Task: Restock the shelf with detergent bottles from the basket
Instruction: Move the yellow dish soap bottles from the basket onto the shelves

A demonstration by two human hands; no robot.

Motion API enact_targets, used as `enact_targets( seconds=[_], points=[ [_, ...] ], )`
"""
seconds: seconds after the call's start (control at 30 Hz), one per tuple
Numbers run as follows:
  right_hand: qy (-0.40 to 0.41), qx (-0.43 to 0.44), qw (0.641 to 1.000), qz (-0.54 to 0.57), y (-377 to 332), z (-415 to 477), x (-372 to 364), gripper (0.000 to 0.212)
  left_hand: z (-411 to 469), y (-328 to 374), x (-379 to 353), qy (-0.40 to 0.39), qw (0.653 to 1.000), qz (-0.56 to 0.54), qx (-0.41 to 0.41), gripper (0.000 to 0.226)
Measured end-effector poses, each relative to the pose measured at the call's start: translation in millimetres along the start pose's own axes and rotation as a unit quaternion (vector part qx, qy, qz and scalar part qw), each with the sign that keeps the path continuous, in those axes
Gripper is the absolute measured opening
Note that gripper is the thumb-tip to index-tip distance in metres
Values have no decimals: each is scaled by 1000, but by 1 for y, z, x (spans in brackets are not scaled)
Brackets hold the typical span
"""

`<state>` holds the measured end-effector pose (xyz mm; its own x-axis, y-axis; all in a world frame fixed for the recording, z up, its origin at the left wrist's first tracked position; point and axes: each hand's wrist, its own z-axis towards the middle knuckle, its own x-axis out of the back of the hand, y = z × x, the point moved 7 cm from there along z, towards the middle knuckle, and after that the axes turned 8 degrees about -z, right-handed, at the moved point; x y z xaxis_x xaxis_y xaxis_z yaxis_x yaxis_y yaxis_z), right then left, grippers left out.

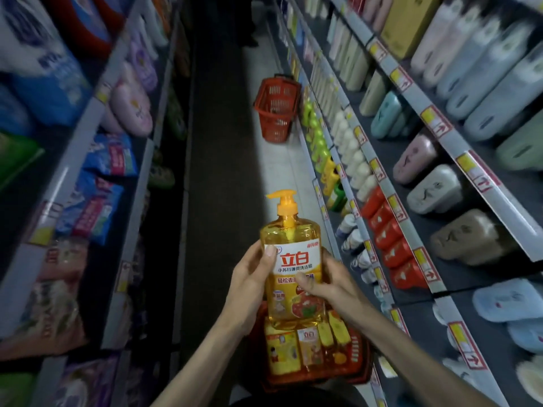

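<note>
I hold a yellow pump-top detergent bottle [289,248] upright in front of me with both hands. My left hand [249,284] grips its left side, thumb on the white label. My right hand [330,284] grips the right side, thumb across the label's lower part. Directly below, on the floor, a red basket [360,368] holds several more yellow detergent bottles [305,348]. The shelf [346,183] on my right carries green and yellow bottles low down.
A second red basket [274,110] stands farther down the aisle beside the right shelf. Right shelves hold soap boxes, slippers and white bottles. The left shelf unit [97,183] holds detergent bags. The narrow aisle floor [273,171] runs between them.
</note>
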<state>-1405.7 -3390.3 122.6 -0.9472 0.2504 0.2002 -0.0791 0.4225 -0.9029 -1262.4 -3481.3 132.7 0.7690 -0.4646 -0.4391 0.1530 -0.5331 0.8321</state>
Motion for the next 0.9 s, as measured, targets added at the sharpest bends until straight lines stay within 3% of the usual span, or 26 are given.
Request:
enact_targets(
  seconds=[0.13,0.5,0.7,0.9],
  points=[
    [-18,70,996,-48,-44,7,-9,84,-14,41,5,19,998,7,-65,37],
    [-148,172,973,-37,-115,23,-38,74,-73,104,-1,145,969,62,-193,37],
    [-249,226,941,-23,-137,-4,-75,76,-147,89,-2,254,937,103,-218,48],
    [-357,276,892,-32,-149,-68,-132,74,-244,57,1,380,883,109,-252,65]
  ],
)
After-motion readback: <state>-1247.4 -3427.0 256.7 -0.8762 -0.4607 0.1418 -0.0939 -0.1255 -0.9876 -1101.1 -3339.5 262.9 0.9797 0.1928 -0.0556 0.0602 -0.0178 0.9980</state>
